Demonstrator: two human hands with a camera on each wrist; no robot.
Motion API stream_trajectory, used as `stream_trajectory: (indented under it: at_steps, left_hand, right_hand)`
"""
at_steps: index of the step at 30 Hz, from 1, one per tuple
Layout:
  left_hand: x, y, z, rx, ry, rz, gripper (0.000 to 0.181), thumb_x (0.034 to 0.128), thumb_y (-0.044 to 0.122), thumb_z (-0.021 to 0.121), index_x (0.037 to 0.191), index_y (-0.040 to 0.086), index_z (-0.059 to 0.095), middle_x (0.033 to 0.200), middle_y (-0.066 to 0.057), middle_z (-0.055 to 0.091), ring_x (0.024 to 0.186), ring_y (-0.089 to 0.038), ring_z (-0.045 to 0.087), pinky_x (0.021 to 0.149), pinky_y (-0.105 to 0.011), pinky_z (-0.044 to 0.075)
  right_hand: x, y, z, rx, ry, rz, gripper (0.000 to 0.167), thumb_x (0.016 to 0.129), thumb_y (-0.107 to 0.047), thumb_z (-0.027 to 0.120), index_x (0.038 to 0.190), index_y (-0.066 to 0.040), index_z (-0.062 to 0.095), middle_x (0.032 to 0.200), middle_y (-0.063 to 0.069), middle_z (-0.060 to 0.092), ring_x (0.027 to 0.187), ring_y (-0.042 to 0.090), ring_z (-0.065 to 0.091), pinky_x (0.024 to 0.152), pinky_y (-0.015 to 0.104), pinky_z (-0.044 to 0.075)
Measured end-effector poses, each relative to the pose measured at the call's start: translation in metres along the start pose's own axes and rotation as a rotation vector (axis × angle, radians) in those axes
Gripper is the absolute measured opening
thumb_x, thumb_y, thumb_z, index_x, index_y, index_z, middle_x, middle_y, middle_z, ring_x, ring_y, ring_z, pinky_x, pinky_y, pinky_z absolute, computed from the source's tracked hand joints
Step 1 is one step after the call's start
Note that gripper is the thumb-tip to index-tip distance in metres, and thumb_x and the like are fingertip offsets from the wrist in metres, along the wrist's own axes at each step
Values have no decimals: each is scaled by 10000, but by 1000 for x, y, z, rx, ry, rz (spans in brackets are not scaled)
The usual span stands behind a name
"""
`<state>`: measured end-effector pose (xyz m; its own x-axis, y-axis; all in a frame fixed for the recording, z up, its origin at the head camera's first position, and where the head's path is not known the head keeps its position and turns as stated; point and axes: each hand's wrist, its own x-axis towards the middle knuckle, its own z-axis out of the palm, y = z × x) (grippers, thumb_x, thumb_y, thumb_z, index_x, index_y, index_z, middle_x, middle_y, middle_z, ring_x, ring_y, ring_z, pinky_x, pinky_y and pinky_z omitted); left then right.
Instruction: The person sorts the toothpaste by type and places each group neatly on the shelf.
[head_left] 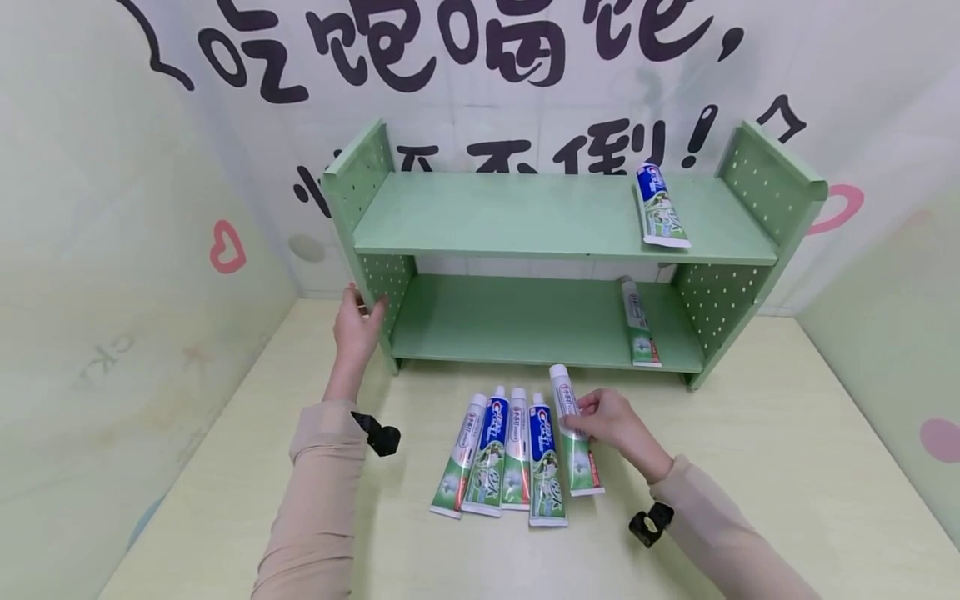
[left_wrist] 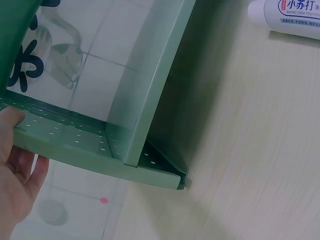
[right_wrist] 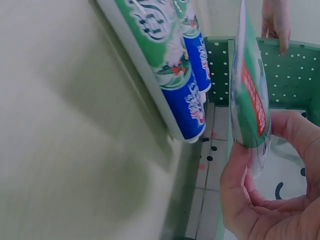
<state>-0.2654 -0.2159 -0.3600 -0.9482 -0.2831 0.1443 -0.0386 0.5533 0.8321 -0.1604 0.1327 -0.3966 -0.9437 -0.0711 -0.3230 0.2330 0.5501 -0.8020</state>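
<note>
My right hand (head_left: 611, 419) pinches a white and green toothpaste tube (head_left: 573, 433) between thumb and fingers, its cap toward the shelf. In the right wrist view this tube (right_wrist: 252, 100) stands edge-on, raised off the table. My left hand (head_left: 357, 325) grips the left side panel of the green two-tier shelf (head_left: 480, 212); the left wrist view shows the thumb inside the panel and fingers outside. Left of the held tube, several tubes lie in a row on the table, among them a blue and green toothpaste tube (head_left: 546, 467) and a white and green toothpaste tube (head_left: 457, 458).
A blue and green tube (head_left: 660, 207) lies on the upper shelf's right part. A white and green tube (head_left: 640, 323) lies on the lower shelf, also right. Behind the shelf rises a wall (head_left: 480, 92) with black lettering; side walls flank the pale table (head_left: 750, 450).
</note>
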Motion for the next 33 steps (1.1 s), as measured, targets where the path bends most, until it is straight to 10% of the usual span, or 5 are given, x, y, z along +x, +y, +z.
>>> stream_trajectory:
  at_steps: [33]
  left_hand:
    - [2,0,0,1,-4,7,392,937,291,475,1175,-12,404,1253,-211,507,1144,-332,507,902,-455,480]
  right_hand:
    - [49,-51,-39,54,81,-19,526,814,-244,654,1174,109,505,1164,262,546,847,212,600,776,331,553]
